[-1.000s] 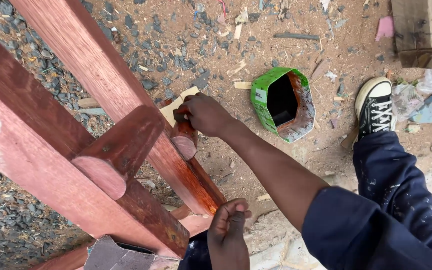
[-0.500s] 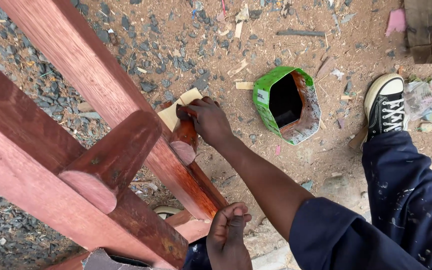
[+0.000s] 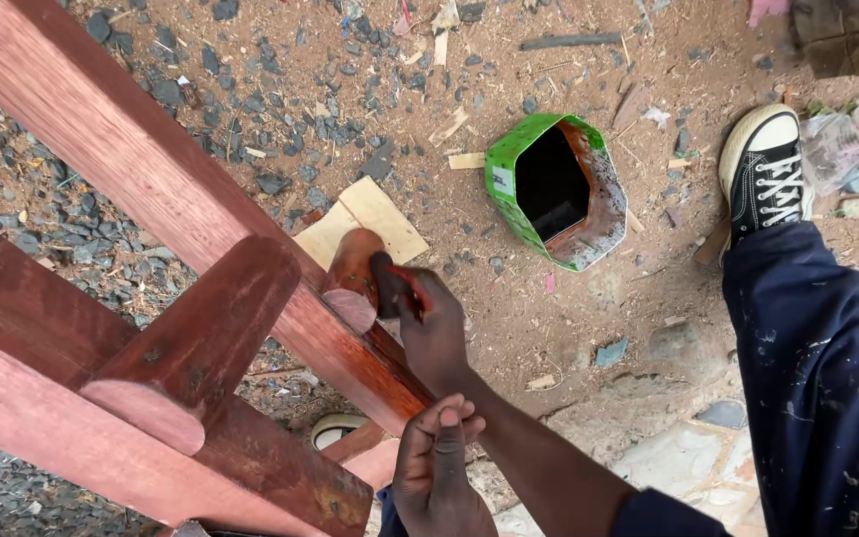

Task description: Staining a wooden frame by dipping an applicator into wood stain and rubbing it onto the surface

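A red-brown stained wooden frame (image 3: 131,169) of thick beams fills the left side, with a rounded stub (image 3: 350,278) sticking out of one beam. My right hand (image 3: 434,333) grips a small dark applicator with a red-stained tip (image 3: 390,283), pressed against the side of that stub. My left hand (image 3: 439,467) is at the bottom centre, curled into a fist with the thumb on top, right at the lower end of the beam. I see nothing in it.
A green tin with a cut-open top and red-stained rim (image 3: 509,169) lies on the dirt. A flat piece of pale board (image 3: 380,214) sits under the stub. My black-and-white shoe (image 3: 763,174) and dark blue trouser leg (image 3: 817,378) are at right. Gravel and wood scraps cover the ground.
My right hand has slid from the far side of the stub down to its near side with the applicator. The left fist has stayed by the beam's end.
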